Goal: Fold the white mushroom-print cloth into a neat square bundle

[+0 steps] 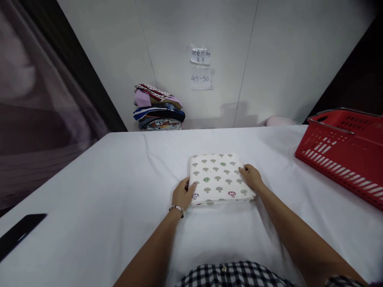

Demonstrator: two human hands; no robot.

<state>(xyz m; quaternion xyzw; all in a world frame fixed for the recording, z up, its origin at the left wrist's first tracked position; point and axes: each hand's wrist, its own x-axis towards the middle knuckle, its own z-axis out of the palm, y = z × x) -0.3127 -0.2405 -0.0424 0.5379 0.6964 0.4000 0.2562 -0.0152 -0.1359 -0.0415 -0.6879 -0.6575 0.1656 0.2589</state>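
A folded white cloth printed with grey, green and red mushrooms lies flat on the white-covered table, in the middle of the head view. My left hand holds its left edge, thumb on top and the other fingers at or under the side, partly hidden. On the right edge is my right hand, its thumb over the top and its fingers curled out of sight beside the cloth. A bracelet circles my left wrist.
To the right stands a red plastic basket with a metal handle. A stack of folded fabrics rises beyond the table's far edge. Paper signs hang on the wall. A dark flat object lies at the near left of the white tabletop.
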